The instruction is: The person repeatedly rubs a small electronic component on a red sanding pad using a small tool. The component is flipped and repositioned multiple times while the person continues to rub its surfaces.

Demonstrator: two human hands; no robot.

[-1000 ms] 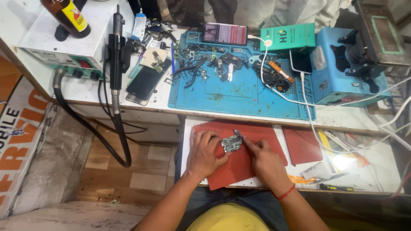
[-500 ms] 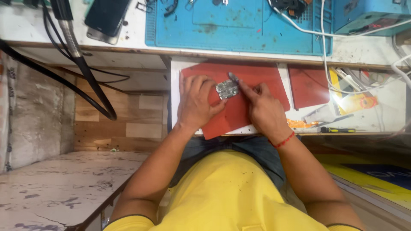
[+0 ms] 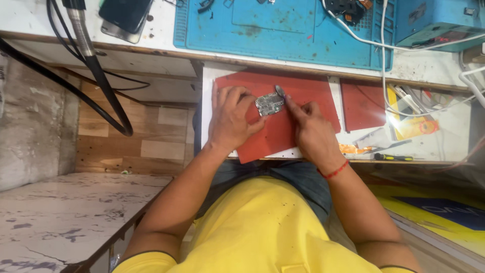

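Observation:
A small grey circuit board (image 3: pixel 269 104) lies on a red mat (image 3: pixel 303 93) on a pull-out white shelf. My left hand (image 3: pixel 231 119) rests flat on the mat and pins the board's left edge with its fingertips. My right hand (image 3: pixel 312 132) grips a thin metal tool (image 3: pixel 280 91) whose tip touches the board's upper right corner. A red thread band circles my right wrist.
A blue work mat (image 3: pixel 283 30) covers the bench above, with a blue device (image 3: pixel 434 20) and white cables at right. A dark phone (image 3: pixel 124 17) and black hoses (image 3: pixel 96 65) lie at left. A second red mat (image 3: pixel 362 103), a screwdriver (image 3: pixel 394 157) and yellow packaging sit right of my hands.
The camera has tilted down, so the bench top has slid out of view and my lap fills the bottom. Both hands stay on the board and tool.

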